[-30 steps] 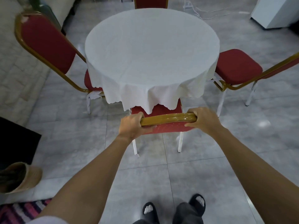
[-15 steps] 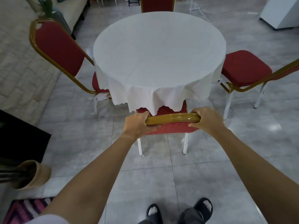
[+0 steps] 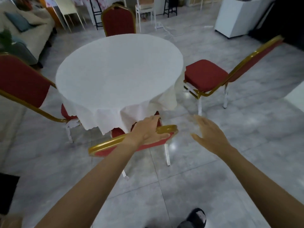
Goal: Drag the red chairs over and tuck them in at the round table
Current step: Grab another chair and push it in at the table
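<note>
A round table under a white cloth stands in the middle. The near red chair with a gold frame is pushed in, its seat under the cloth's hanging edge. My left hand lies over the right part of its top rail, thumb curled beneath. My right hand hovers open to the right of the chair, touching nothing. A second red chair is tucked in at the left and a third at the far side. The right chair stands with its whole seat outside the table.
A pale sofa with a blue cushion runs along the back left. A white cabinet stands at the back right, with a cable on the grey tiles near it. My foot in a black slipper is below. A black mat lies lower left.
My right hand has let go of the near chair's rail and opened to the right. My left hand slid rightward along the rail. The view lifted and turned right.
</note>
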{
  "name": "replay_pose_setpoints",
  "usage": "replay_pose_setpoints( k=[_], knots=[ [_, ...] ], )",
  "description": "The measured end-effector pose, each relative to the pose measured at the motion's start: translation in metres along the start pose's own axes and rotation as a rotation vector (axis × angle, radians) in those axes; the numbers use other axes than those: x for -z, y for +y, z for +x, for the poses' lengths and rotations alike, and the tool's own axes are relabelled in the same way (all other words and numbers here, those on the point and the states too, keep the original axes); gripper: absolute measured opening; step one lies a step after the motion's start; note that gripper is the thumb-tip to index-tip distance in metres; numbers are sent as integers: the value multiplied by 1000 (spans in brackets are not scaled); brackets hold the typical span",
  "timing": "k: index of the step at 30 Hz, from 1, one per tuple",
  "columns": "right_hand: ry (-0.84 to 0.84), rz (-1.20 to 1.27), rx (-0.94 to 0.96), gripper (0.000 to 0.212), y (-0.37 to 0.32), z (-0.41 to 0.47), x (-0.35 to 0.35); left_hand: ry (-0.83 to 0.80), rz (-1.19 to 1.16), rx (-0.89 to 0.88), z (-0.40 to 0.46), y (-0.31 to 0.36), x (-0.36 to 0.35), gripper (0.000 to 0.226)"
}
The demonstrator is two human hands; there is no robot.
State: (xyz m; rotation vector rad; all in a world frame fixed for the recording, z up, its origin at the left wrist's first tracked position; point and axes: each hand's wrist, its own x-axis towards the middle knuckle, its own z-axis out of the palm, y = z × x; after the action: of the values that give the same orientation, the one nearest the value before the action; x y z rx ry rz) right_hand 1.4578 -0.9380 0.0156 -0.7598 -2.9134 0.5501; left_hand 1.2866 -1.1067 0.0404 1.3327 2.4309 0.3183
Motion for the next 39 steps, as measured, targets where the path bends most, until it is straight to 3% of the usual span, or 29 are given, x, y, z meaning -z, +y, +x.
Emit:
replay_pose_setpoints(
  k=[8, 20, 33, 39],
  knots=[
    [59, -72, -153, 64, 136, -18, 58, -69, -37, -140, 91, 113, -50, 85],
    [106, -110, -302, 71, 312, -9, 120, 7, -104, -229, 216, 258, -96, 64],
    [70, -98, -379, 71, 464, 137, 169, 40, -160, -229, 440, 327, -86, 84],
    [154, -77, -380, 71, 516, 232, 209, 137, -164, -241, 555, 353, -49, 91]
  ],
)
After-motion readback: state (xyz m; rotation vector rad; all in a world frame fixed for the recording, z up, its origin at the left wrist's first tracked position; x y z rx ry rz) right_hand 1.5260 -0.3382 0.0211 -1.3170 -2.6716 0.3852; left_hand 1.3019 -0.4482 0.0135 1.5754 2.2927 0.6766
